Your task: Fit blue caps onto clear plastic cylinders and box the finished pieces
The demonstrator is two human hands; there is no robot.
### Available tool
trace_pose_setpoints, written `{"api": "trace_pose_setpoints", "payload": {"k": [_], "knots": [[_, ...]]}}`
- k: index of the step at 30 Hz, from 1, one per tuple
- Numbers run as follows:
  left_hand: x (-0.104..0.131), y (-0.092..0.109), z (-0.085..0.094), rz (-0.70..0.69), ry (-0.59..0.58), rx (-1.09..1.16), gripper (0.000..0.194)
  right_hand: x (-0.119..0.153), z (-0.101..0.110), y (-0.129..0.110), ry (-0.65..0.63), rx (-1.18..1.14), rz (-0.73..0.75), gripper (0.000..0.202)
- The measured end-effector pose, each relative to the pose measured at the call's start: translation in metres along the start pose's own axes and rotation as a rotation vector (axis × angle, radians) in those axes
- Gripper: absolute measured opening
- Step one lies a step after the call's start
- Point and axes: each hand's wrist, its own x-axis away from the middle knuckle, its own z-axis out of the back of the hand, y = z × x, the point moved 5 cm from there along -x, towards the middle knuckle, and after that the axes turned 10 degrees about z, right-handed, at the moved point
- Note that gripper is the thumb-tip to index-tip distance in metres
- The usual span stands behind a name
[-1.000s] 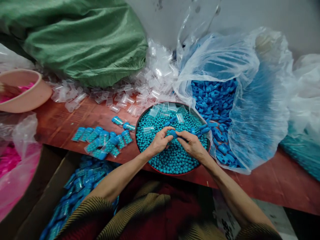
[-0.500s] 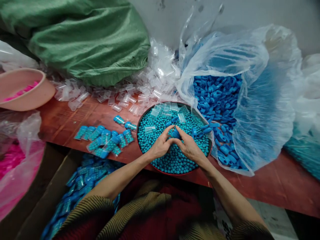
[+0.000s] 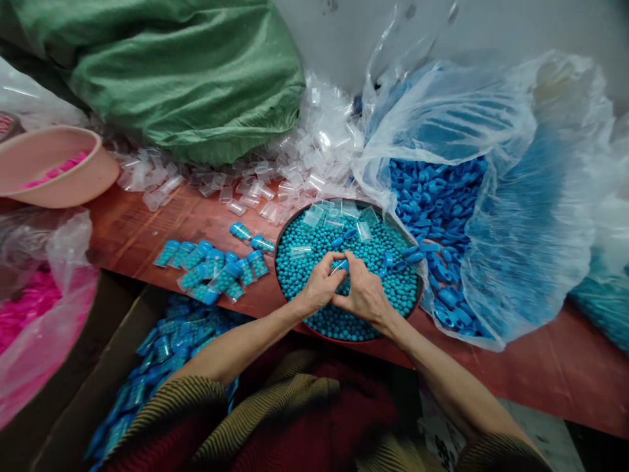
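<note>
Small blue piece (image 3: 340,265), one: held low over the beads, largely covered by fingers.

Left hand (image 3: 318,283): thumb and fingertips pinched about the small blue piece.

Right hand (image 3: 366,292): curved against the same piece, index finger bent at its edge, thumb set lower and apart; with the fingers overlapping, whether it grips or merely steadies cannot be told.

Round basin (image 3: 278,275), dark inside and red along its near edge: directly beneath both hands, filled with blue-green beads (image 3: 400,288).

Clear tubes (image 3: 363,231), several: lying on the beads, mainly towards the far side. Blue caps (image 3: 411,255), a few: at the basin's right edge.

Filled tubes (image 3: 215,263), blue-capped, beads inside: clustered on the red table (image 3: 531,373) left of the basin; two more lie between cluster and basin.

Clear plastic bag (image 3: 531,216): open, right of the basin, spilling further blue caps.

Loose heap of empty tubes (image 3: 319,154): beyond the basin, beside a green sack (image 3: 187,85).

Pink bowl (image 3: 88,177): far left, bright pink pieces (image 3: 56,170) inside.

Below the table edge, left: many more capped tubes (image 3: 162,367), piled beside a brown panel (image 3: 103,367).
</note>
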Motion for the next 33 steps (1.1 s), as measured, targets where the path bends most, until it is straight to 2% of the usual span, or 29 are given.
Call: {"api": "trace_pose_setpoints", "payload": {"k": [4, 7, 9, 10, 13, 15, 17, 18, 20, 22, 25, 27, 29, 31, 33], "knots": [[0.007, -0.008, 0.007, -0.01, 0.083, -0.185, 0.029, 0.002, -0.013, -0.009, -0.171, -0.023, -0.084, 0.087], [0.023, -0.007, 0.029, -0.042, 0.112, -0.373, 0.032, 0.0, -0.018, -0.02, -0.357, -0.063, -0.039, 0.081], [0.037, -0.003, 0.058, -0.043, 0.18, -0.442, 0.035, -0.004, -0.016, -0.023, -0.425, -0.093, 0.021, 0.073], [0.045, 0.0, 0.077, -0.044, 0.249, -0.464, 0.036, -0.007, -0.015, -0.023, -0.44, -0.102, 0.039, 0.067], [0.069, 0.008, 0.142, -0.016, 0.485, -0.529, 0.043, -0.023, -0.013, -0.018, -0.432, -0.07, 0.062, 0.043], [0.08, 0.011, 0.179, 0.021, 0.671, -0.676, 0.045, -0.041, -0.016, -0.019, -0.41, -0.01, 0.105, 0.038], [0.087, 0.015, 0.201, 0.015, 0.873, -0.89, 0.047, -0.062, -0.024, -0.026, -0.401, 0.064, 0.157, 0.04], [0.088, 0.016, 0.204, -0.011, 0.949, -0.981, 0.048, -0.072, -0.031, -0.03, -0.414, 0.108, 0.173, 0.043], [0.084, 0.017, 0.194, -0.104, 0.985, -1.086, 0.046, -0.088, -0.046, -0.036, -0.462, 0.181, 0.197, 0.039], [0.073, 0.016, 0.17, -0.221, 0.865, -1.094, 0.04, -0.097, -0.059, -0.041, -0.506, 0.229, 0.215, 0.027], [0.052, 0.018, 0.129, -0.347, 0.655, -1.03, 0.034, -0.096, -0.062, -0.043, -0.534, 0.273, 0.227, 0.029], [0.036, 0.019, 0.109, -0.353, 0.56, -0.994, 0.033, -0.086, -0.048, -0.038, -0.552, 0.282, 0.226, 0.027], [0.02, 0.02, 0.094, -0.316, 0.493, -1.014, 0.035, -0.071, -0.024, -0.027, -0.57, 0.307, 0.195, 0.024], [0.007, 0.018, 0.083, -0.271, 0.474, -1.092, 0.039, -0.052, 0.001, -0.01, -0.606, 0.392, 0.094, 0.024], [-0.004, 0.01, 0.072, -0.227, 0.427, -1.16, 0.042, -0.03, 0.017, 0.009, -0.737, 0.463, -0.034, 0.029]]}}
